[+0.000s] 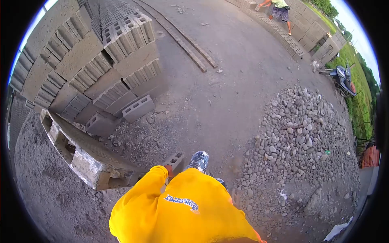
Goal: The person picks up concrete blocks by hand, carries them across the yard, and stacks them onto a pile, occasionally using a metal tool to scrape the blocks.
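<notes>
My left arm in a yellow sleeve reaches down and forward. My left hand (169, 170) shows only as a bit of red glove at the cuff, gripping the end of a grey hollow concrete block (175, 160). The block hangs just above the ground beside my grey shoe (198, 160). My yellow shirt fills the bottom of the view and hides my right hand.
A tall stack of concrete blocks (93, 60) rises at the left, with two loose blocks (137, 108) at its foot. A concrete-caked frame (81, 158) lies lower left. A gravel pile (300, 137) spreads right. Another person (279, 10) works far off; a motorcycle (342, 77) is parked beyond.
</notes>
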A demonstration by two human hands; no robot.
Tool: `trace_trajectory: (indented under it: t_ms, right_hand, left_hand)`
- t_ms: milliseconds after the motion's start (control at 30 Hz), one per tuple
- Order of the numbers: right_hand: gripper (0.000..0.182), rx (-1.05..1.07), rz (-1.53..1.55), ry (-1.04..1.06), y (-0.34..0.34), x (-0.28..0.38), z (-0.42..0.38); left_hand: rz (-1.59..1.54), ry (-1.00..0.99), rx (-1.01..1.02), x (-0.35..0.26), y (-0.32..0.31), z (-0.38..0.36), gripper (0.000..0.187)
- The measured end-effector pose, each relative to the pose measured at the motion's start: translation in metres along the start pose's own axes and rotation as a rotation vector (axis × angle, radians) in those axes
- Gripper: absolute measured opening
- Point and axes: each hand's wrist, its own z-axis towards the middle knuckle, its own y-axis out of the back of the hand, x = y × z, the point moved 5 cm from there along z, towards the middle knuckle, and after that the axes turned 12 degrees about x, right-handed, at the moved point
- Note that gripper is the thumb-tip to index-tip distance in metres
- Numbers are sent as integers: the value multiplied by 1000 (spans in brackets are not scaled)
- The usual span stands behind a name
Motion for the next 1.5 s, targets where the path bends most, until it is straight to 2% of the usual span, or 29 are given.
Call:
trace_trajectory:
  t_ms: [67, 167, 300, 400, 533, 567, 667, 867, 933, 967, 1100, 1200, 1267, 1333, 1400, 1433, 1500]
  right_hand:
    - [77, -5, -31, 2, 80, 32, 23]
    - [78, 3, -56, -4, 184, 82, 60]
    - [79, -21, -107, 4, 347, 169, 112]
    - [80, -42, -171, 18, 477, 237, 146]
    - [82, -42, -224, 48, 626, 313, 163]
    - [82, -48, -237, 58, 664, 336, 171]
    - [83, -53, -277, 87, 762, 401, 197]
    - [85, -12, -400, 124, 962, 559, 288]
    - [86, 8, -421, 132, 1027, 617, 310]
    - [86, 18, -436, 141, 1059, 650, 319]
    - [87, 62, -506, 165, 1169, 767, 348]
    - [88, 107, -547, 199, 1247, 860, 367]
    - [89, 120, -564, 171, 1290, 931, 377]
    - [97, 88, -594, 56, 1324, 1010, 366]
    - [101, 43, -655, -1, 1371, 1095, 374]
    - [100, 31, -696, -5, 1389, 1110, 399]
    - [98, -15, -718, 38, 1442, 1204, 438]
  left_hand:
    - [-7, -14, -81, -37, 60, 11, 68]
    - [-34, -64, -197, -75, 127, 88, 69]
    - [-128, 6, 62, -143, 249, 177, 73]
    - [-157, -76, -43, -188, 353, 227, 70]
    - [-212, -23, -87, -238, 497, 181, 69]
    - [-258, 9, -70, -242, 531, 190, 67]
    - [-398, 12, -200, -260, 625, 204, 66]
    - [-427, 64, -81, -325, 829, 211, 56]
    - [-467, 80, -48, -332, 905, 225, 55]
    - [-392, 98, -109, -336, 938, 234, 59]
    - [-606, 124, -69, -327, 1053, 251, 71]
    - [-688, 85, -143, -314, 1123, 287, 64]
    - [-798, 113, -170, -305, 1174, 310, 67]
    - [-868, 115, -187, -289, 1201, 385, 63]
    - [-636, -22, -22, -276, 1243, 452, 51]
    - [-670, 3, -16, -273, 1275, 459, 51]
    - [-739, 66, -69, -240, 1388, 478, 50]
